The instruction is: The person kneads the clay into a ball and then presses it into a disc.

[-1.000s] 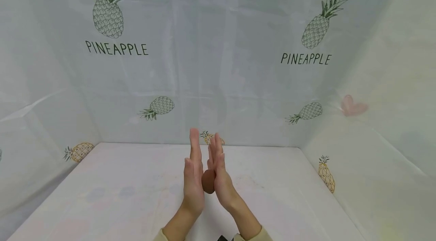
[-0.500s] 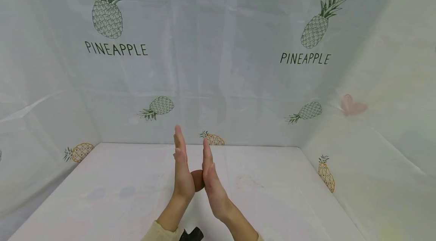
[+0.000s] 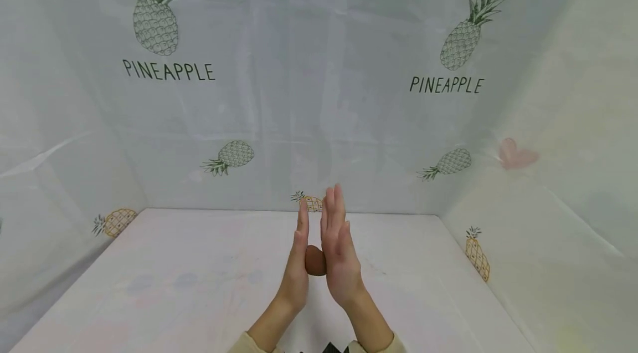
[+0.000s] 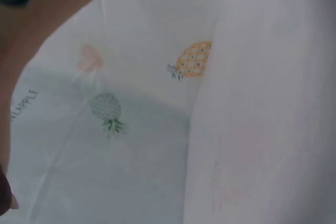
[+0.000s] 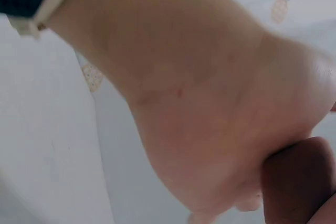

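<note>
A small brown lump (image 3: 315, 260), smooth and rounded like clay or dough, sits between my two palms in the head view. My left hand (image 3: 297, 267) presses it from the left, fingers straight and pointing up and away. From the other side my right hand (image 3: 341, 256) lies flat against it, its fingers also extended. Both hands are held above the table. Up close in the right wrist view, the brown lump (image 5: 296, 182) touches a palm. Only a sliver of the brown lump (image 4: 4, 195) shows at the left wrist view's edge.
A white-covered table (image 3: 199, 297) stretches beneath the hands, with faint coloured patches. Behind it hangs a pale sheet (image 3: 299, 92) printed with pineapples; similar sheeting (image 3: 563, 220) closes the right side. A dark object (image 3: 331, 348) shows near the sleeves.
Both hands and the brown lump shift left, then back to the right. The palms slide against each other: the left fingertips were farther forward before, and now the right ones are.
</note>
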`<action>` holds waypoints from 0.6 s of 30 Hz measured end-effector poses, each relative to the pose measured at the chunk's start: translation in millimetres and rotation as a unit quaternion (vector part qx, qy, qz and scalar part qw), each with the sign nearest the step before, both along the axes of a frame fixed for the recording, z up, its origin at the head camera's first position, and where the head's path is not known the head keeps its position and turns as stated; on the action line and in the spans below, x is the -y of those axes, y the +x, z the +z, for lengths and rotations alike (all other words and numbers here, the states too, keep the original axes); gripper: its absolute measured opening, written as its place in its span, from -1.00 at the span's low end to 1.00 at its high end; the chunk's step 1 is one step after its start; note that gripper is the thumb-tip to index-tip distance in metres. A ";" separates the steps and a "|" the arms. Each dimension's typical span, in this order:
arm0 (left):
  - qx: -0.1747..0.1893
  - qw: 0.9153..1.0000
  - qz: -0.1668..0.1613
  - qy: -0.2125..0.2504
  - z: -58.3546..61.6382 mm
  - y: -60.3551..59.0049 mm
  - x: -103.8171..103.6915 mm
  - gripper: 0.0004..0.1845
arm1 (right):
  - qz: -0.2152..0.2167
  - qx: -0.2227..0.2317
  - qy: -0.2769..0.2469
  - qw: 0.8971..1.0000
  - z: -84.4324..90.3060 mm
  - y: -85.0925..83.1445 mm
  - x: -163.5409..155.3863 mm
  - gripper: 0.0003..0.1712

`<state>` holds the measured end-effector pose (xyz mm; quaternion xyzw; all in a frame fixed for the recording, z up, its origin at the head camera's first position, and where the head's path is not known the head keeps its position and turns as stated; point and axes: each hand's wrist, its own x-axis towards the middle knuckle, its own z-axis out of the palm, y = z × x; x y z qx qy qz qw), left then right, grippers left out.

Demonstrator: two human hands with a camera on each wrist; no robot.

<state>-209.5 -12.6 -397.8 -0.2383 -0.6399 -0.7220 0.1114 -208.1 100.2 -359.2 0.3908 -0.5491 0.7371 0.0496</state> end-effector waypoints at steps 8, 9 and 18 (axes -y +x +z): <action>-0.066 0.995 -0.074 0.019 16.0 24.1 -8.5 -0.33 | -0.080 0.038 0.003 0.996 -5.5 -12.5 -4.1 -0.31; -0.068 0.994 -0.078 0.021 17.7 25.4 -8.1 -0.32 | -0.086 0.040 0.004 0.995 -6.8 -13.9 -3.6 -0.30; -0.091 0.995 -0.012 0.047 30.1 22.9 10.4 -0.32 | -0.048 0.060 0.120 0.990 -22.2 -16.6 10.9 -0.33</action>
